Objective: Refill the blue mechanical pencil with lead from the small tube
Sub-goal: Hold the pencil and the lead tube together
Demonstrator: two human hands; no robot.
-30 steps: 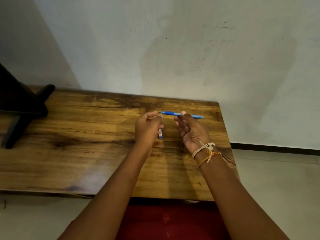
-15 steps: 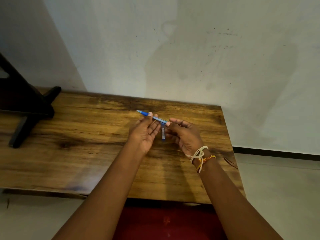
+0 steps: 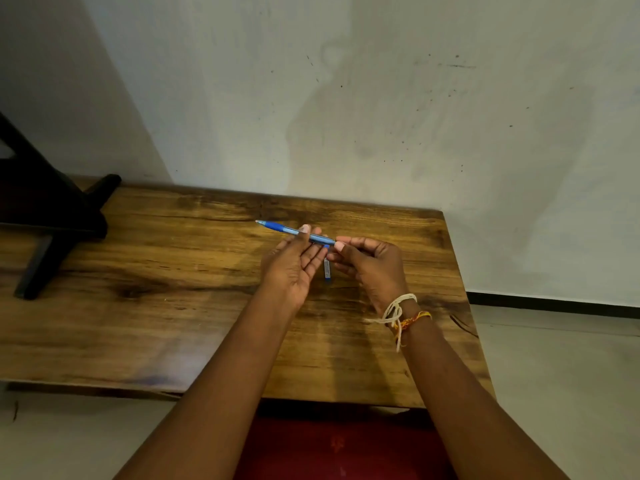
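The blue mechanical pencil is held above the wooden table, its tip pointing left and away. My left hand is palm up with its thumb pressing the pencil's barrel against the fingers. My right hand pinches the pencil's rear end between thumb and forefinger. The small lead tube, clear with a blue cap, appears to lie on the table between and under the two hands, pointing toward me. I see no loose lead.
A black stand sits on the table's far left. A pale wall rises just behind the table. The table's right edge drops to a tiled floor. Thread bands circle my right wrist.
A second ago only my right hand held the pencil, further right. My left hand has since opened and taken the barrel, and the pencil has shifted left, held by both hands.
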